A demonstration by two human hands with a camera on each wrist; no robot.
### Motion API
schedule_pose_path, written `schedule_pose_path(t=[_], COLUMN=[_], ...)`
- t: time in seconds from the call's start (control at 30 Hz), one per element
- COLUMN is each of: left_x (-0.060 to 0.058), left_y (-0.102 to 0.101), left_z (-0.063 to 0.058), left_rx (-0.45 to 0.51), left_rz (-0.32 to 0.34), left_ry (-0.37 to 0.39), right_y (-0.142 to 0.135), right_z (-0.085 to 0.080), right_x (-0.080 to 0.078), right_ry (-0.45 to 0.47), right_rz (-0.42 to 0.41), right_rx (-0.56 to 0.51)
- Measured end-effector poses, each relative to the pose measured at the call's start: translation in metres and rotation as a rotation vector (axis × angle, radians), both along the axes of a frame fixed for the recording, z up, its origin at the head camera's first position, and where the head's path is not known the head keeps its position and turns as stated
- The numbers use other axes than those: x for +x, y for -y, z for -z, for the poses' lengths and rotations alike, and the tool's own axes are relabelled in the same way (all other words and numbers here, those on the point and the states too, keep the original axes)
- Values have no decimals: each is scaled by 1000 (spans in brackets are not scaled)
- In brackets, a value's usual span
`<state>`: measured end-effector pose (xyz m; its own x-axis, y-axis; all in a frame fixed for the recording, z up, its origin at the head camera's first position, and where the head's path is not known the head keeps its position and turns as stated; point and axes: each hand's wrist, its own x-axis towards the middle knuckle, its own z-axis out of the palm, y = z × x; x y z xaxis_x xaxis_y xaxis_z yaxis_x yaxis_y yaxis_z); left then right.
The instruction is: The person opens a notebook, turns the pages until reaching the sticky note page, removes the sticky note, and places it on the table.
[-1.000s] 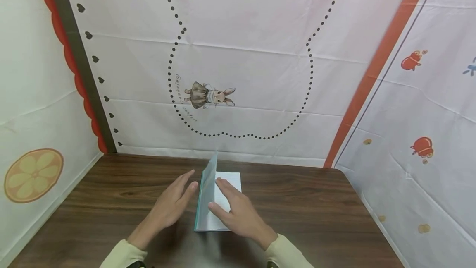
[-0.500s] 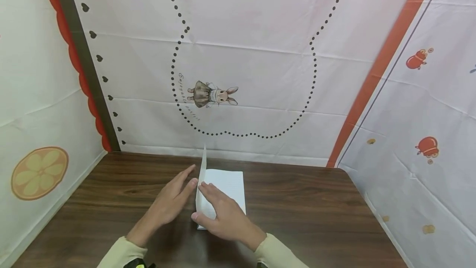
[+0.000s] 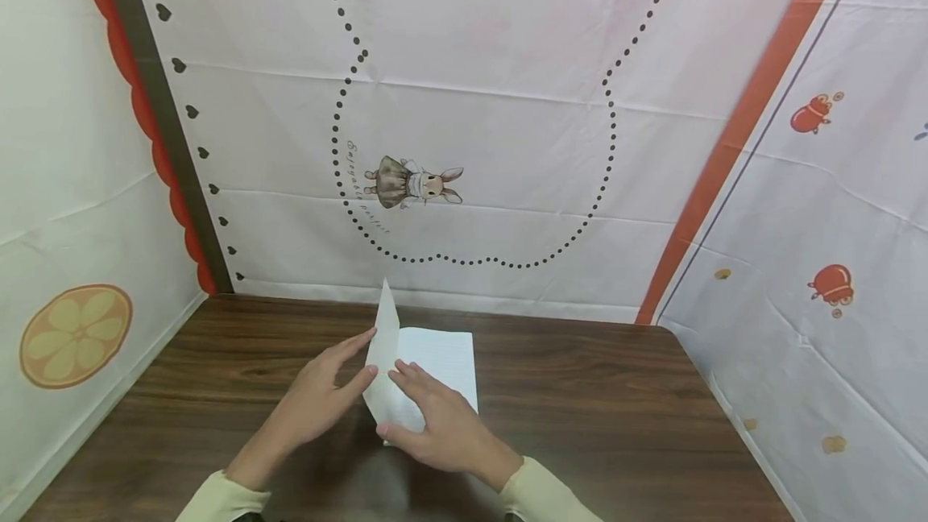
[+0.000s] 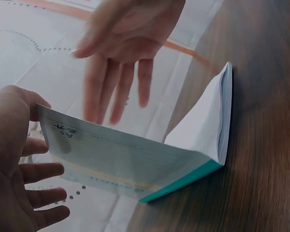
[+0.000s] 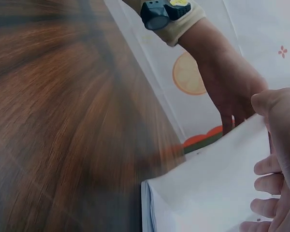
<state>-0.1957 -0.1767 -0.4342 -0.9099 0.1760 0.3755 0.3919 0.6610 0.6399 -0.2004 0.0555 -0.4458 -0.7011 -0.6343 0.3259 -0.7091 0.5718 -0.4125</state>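
An opened notebook lies on the table, its lined white pages [image 3: 449, 353] facing up. Its raised cover [image 3: 385, 337] stands off the pages and leans left; in the left wrist view the cover's outer side [image 4: 106, 154] is translucent with small writing, beside a teal spine [image 4: 183, 181]. My left hand [image 3: 315, 401] is at the cover's left side, fingers spread, thumb tip right at its edge. Over the pages, my right hand [image 3: 442, 421] has its fingers extended, fingertips close to the fold. In the right wrist view the raised sheet [image 5: 208, 183] partly hides the left hand's fingers.
The dark wood-grain table [image 3: 616, 417] extends around the notebook. A white printed cloth [image 3: 493, 167] hangs at its back edge, with more cloth along the left and right sides. A dark watch [image 5: 159, 12] sits on the left wrist.
The cover has swung left, from near upright to leaning toward the left hand. My right hand has shifted left over the pages, and my left fingertips now meet the cover.
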Motion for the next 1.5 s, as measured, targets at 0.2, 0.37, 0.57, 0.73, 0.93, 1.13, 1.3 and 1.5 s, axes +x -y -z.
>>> schedule_pose_path(t=[0.2,0.37,0.57,0.73,0.93,1.13,1.3,1.5], left_x=[5,9,12,15,18,17,17,19], left_y=[21,38,56,67,77,82,82,81], left_z=[1,4,15,25,37,54,68,76], left_rx=[2,-19,-18,-35,-77,-160,-231,-290], left_rz=[-29,-65,-83,-90,-122,-107,-59,15], left_ry=[60,108,132,137,188,216,205,183], right_y=[-23,-47,-67,-77,-82,-83,-82,-82], right_z=[5,13,22,28,36,41,44,48], right_x=[-5,-11,-18,-21,-24,-25,-27,-30], right_ry=[31,72,68,58,96,108,118,134], right_rz=[55,110,144,145,153,140,118,84], right_rx=[25,32,61,88,134,157,165,180])
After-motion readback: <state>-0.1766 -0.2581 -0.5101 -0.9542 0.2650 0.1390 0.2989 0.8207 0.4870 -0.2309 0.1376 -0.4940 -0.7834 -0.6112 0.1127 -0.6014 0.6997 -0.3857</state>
